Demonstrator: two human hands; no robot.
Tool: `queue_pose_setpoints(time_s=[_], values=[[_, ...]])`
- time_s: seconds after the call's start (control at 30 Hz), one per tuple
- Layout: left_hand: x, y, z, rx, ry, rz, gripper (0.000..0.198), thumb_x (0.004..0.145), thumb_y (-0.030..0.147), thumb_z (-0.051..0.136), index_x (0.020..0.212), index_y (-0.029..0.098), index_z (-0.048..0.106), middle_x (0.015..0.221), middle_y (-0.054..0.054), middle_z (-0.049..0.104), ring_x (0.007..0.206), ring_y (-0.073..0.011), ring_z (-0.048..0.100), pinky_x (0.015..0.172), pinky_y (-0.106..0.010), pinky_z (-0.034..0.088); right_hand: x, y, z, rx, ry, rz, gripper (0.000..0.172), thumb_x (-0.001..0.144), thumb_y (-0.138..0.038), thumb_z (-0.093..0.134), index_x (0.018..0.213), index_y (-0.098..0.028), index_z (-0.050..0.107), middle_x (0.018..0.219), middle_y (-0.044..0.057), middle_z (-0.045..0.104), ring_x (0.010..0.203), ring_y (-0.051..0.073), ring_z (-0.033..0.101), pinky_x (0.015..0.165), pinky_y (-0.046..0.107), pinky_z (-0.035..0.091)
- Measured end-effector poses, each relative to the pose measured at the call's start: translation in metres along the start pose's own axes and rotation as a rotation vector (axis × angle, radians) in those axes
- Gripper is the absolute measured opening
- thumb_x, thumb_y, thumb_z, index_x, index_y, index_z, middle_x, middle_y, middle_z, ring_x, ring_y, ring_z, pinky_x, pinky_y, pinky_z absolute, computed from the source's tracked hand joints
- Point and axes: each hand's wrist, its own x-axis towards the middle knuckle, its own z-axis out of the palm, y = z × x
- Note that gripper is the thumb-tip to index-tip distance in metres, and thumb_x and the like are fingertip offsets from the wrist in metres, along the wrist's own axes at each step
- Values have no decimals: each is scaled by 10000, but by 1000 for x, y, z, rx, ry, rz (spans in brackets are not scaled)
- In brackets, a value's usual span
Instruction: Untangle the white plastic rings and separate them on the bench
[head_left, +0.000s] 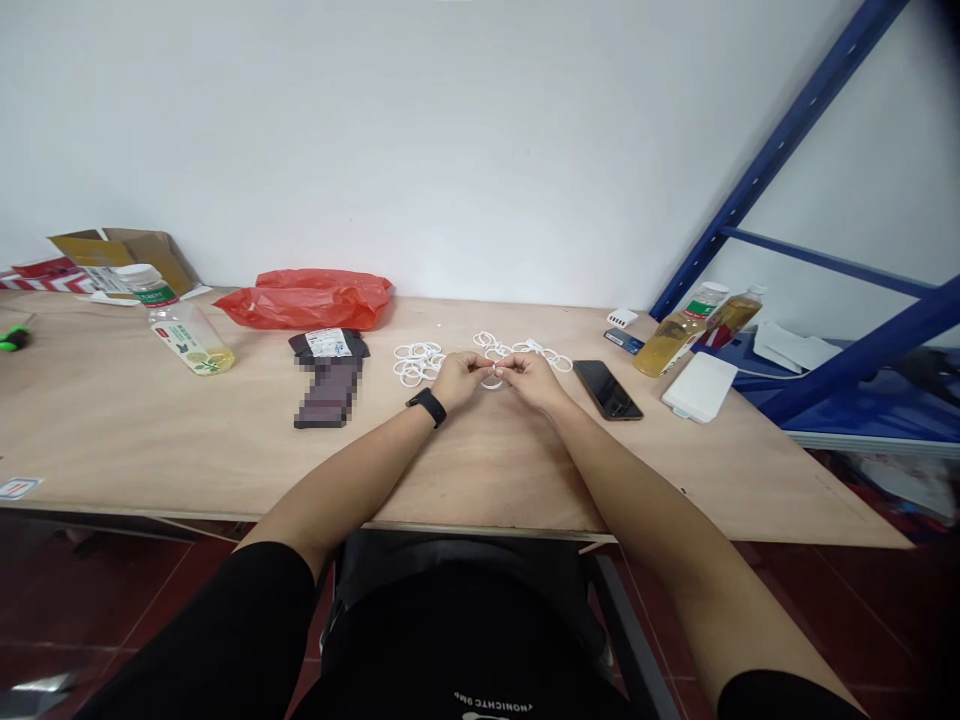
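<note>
My left hand (462, 378), with a black band on its wrist, meets my right hand (529, 378) fingertip to fingertip above the wooden table (480, 470). Both hands pinch a thin white ring (492, 384), whose lower curve shows just under the fingertips. To the left of my left hand lies a cluster of loose white rings (417, 362). Behind and right of my hands, more white rings (551, 357) lie together, and they seem linked, though my fingers partly cover them.
A phone (607, 389) lies right of my hands, near a white case (700, 386) and a bottle of yellow liquid (670, 340). Leftward are a dark package (328, 390), a red plastic bag (307, 300) and a tilted bottle (187, 335). A blue rack (780, 130) rises at right.
</note>
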Motion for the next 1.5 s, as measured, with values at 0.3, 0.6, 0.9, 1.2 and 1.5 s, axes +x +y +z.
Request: queue_pose_setpoints(time_s=[0.3,0.6,0.9,1.2,1.5], values=[[-4,5,-3,275,-24,62,180,844,264,624,946,144,712,909,-61,737,729,-150,633,714,-281,500,-1,3,4,-72,23,0,218,742,-374,672,835,-184,726,806,26,715,731,173,628,696,302,495],[-8,8,-10,625,-49,158,163,819,223,609,934,180,716,872,-45,719,766,-172,632,753,-294,489,-1,2,-6,-373,37,-7,255,840,-330,609,1020,-189,720,1038,66,739,962,211,670,890,335,504],[1,11,-30,863,45,58,142,844,292,577,856,197,682,917,-58,722,894,-219,635,820,-335,447,-3,-1,-58,-1030,70,441,397,908,-278,461,1245,-128,607,1280,202,618,1172,337,598,966,438,469],[6,7,-43,1003,115,-49,152,835,319,571,835,204,671,914,-78,727,951,-280,623,856,-412,399,-3,1,-53,-1055,64,348,349,857,-202,501,1155,-218,682,1205,131,685,1116,310,629,890,386,481],[0,12,-33,915,147,101,230,849,322,597,1027,204,680,971,-77,717,1016,-286,597,905,-442,376,-3,-5,-45,-824,169,158,318,820,-221,591,1126,-197,678,985,80,732,914,237,655,837,343,481]])
